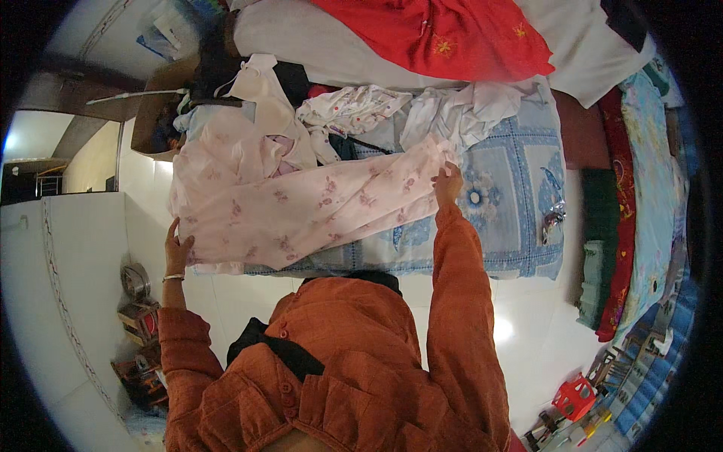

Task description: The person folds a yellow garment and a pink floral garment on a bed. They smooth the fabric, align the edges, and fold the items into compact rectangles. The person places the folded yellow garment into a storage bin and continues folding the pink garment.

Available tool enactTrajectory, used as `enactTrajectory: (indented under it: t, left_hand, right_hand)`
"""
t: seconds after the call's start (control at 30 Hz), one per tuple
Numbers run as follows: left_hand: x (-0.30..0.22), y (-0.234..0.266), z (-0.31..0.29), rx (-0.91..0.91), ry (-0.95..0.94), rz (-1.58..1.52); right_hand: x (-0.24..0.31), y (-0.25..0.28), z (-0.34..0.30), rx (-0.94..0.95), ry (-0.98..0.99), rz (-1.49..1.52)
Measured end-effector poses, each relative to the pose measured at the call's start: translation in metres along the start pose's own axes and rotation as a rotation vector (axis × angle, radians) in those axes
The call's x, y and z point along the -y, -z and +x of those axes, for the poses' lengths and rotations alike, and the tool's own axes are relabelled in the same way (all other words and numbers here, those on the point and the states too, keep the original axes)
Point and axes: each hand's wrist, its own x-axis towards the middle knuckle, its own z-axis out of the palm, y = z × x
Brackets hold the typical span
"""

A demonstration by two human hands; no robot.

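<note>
Pale pink pyjama trousers (316, 207) with a darker floral print lie stretched sideways across the bed's near part. At their wide left end, my left hand (178, 250) holds the edge, with the thumb on the cloth and the fingers along the side. My right hand (449, 182) is closed on the ruffled narrow end at the right. Beyond the wide end lies a matching pink floral garment (218, 143), partly under the trousers. A plain cream-pink strapped top (263, 102) rests beside it.
Under the clothes is a blue patterned bedcover (512, 226). Behind lie a white dotted garment (354, 109), a white crumpled cloth (459, 113) and a red embroidered cloth (444, 38). A cardboard box (147, 128) stands far left, a red stool (574, 398) lower right.
</note>
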Motion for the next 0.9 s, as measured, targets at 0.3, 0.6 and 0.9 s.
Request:
enactTrajectory:
  t: [0.3, 0.6, 0.9]
  left_hand:
    - [-0.027, -0.023, -0.016, -0.109, -0.03, 0.098]
    - [0.004, -0.019, -0.016, -0.112, 0.01, -0.017]
    - [-0.017, -0.022, -0.015, -0.115, 0.084, 0.074]
  right_hand:
    - [-0.03, -0.018, 0.071, 0.259, -0.359, 0.162]
    - [0.144, 0.028, 0.059, 0.831, -0.023, -0.013]
    - [-0.03, 0.09, 0.063, 0.504, -0.249, -0.412]
